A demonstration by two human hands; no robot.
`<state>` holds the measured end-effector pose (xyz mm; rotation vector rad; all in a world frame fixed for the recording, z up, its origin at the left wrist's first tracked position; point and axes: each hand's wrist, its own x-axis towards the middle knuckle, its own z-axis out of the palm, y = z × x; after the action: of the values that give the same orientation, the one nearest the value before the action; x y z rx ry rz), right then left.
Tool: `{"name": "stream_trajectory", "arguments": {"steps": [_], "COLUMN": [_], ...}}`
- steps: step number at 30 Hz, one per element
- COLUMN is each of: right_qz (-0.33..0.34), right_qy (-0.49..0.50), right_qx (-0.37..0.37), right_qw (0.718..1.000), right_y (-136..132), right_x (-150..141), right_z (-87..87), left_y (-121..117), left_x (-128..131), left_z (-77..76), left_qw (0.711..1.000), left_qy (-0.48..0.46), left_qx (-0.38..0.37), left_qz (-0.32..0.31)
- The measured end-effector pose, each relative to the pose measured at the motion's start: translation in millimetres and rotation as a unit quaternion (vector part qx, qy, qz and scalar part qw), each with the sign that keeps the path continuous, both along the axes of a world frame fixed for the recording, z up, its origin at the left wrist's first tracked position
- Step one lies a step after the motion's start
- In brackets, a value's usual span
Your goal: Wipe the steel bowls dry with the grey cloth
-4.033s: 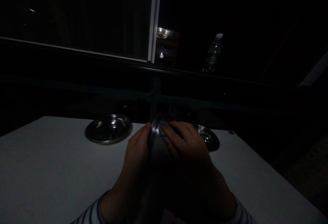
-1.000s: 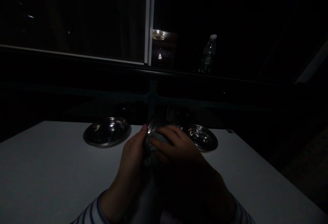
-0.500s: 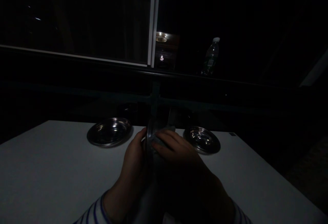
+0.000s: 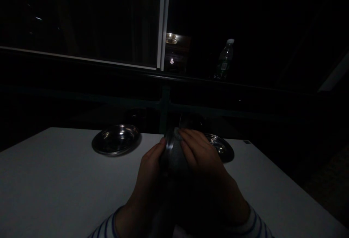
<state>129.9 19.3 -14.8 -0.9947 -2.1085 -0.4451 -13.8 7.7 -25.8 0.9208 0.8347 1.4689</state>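
The scene is very dark. My left hand grips the rim of a shiny metal dish that stands tilted on edge above the white table. My right hand presses a grey cloth flat against the dish's inner face, fingers laid together over it. Both wrists wear striped sleeves.
Two more metal dishes lie on the table: one at the back left, one at the back right, partly behind my right hand. A plastic water bottle stands on a dark ledge beyond. A white window frame rises behind.
My right hand with the cloth has slid up and to the right across the dish. The dish has turned a little in my left hand.
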Motion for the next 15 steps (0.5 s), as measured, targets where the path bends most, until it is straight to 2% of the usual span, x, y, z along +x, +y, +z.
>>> {"name": "stream_trajectory", "arguments": {"steps": [2,5,8,10,12,15], "right_qz": [0.009,0.038,0.041,0.029,0.008,-0.025], "right_qy": [-0.024,-0.087,-0.113,-0.101,-0.066,-0.017], "right_qx": [-0.006,0.004,0.021,0.015,-0.004,-0.032], "right_qw": [1.000,0.995,0.993,0.994,0.998,0.999], "right_y": [-2.9,-8.3,-10.0,-8.1,-4.7,-1.3], "right_x": [-0.3,-6.9,-13.5,-13.6,-9.7,-2.2], "right_z": [0.4,-3.2,-7.0,-6.8,-4.8,-1.7], "left_y": [-2.1,-1.9,1.4,3.0,3.1,1.6], "left_x": [0.0,-0.1,-1.2,-2.2,-3.0,-2.4], "left_z": [3.6,8.7,7.6,2.2,-5.0,-13.1], "left_qw": [1.000,0.992,0.988,0.993,0.998,0.991], "left_qy": [-0.023,-0.094,-0.112,-0.076,0.011,0.103], "left_qx": [-0.019,-0.088,-0.103,-0.071,0.010,0.088], "left_qz": [0.009,0.014,0.032,0.047,0.063,0.012]}}
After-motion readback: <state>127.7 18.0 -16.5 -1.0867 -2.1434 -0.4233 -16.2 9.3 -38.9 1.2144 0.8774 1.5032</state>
